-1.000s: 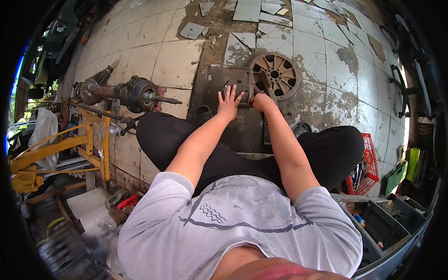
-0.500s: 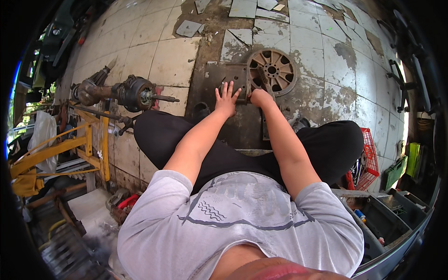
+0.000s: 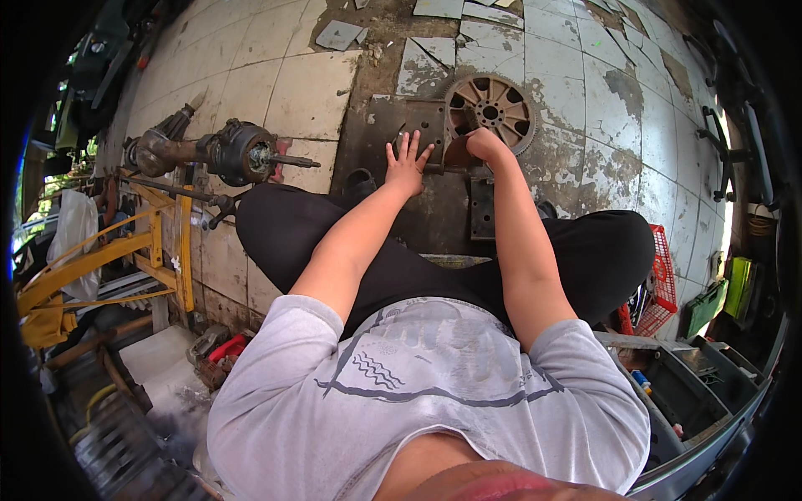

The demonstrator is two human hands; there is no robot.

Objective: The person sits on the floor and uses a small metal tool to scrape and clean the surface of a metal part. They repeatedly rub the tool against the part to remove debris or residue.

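At far left stands a yellow metal frame (image 3: 100, 259), and beside it a rusty axle assembly (image 3: 219, 152) lies on the tiled floor (image 3: 309, 83). The left hand (image 3: 407, 163) rests flat, fingers spread, on a dark steel plate (image 3: 409, 125), grasping nothing. Just right, the right hand (image 3: 484, 144) curls over the rim of a rusty toothed gear wheel (image 3: 491, 107) lying on that plate. A red basket (image 3: 660, 288) sits far right.
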